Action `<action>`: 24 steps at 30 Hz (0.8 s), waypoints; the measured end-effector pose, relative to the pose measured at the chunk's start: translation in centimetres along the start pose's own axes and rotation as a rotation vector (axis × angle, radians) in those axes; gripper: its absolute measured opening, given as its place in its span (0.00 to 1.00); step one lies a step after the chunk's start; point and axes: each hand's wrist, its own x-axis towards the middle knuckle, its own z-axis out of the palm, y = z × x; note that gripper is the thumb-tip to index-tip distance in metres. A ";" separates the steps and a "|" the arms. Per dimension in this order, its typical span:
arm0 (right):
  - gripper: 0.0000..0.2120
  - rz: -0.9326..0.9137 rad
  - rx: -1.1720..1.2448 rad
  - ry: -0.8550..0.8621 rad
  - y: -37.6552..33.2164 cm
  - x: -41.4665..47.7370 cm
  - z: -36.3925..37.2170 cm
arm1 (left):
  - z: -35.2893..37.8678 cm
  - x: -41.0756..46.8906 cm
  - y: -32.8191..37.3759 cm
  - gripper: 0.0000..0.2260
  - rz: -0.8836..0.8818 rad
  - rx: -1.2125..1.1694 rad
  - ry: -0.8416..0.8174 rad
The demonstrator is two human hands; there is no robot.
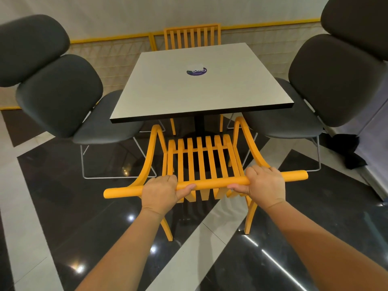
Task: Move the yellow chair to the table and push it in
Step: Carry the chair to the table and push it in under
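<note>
The yellow chair (201, 160) with a slatted seat and curved armrests stands in front of me, facing the square grey table (201, 89). Its armrest fronts reach the table's near edge and the seat's front lies just under it. My left hand (161, 192) grips the round top rail of the backrest left of centre. On the same rail, right of centre, my right hand (264, 185) holds on too. The chair's rear legs rest on the glossy floor near my arms.
A dark padded chair (63, 91) stands at the table's left side and another dark padded chair (327, 85) at its right. A second yellow slatted chair (192, 35) sits at the far side. A round purple sticker (196, 71) marks the tabletop. A black bag (346, 150) lies at right.
</note>
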 end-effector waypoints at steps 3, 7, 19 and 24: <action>0.37 0.006 -0.002 0.004 -0.6 0.3 0.5 | 0.2 0.3 -0.8 0.36 0.003 0.013 0.016; 0.37 0.005 0.023 -0.026 -0.9 1.0 0.8 | 0.6 0.8 -1.4 0.36 0.001 0.014 0.017; 0.36 0.018 0.026 -0.075 -0.9 1.0 0.9 | 0.6 1.1 -1.2 0.34 -0.016 0.023 0.009; 0.35 0.034 0.036 -0.092 -1.0 0.9 0.8 | 0.9 0.8 -1.4 0.34 -0.032 0.013 -0.023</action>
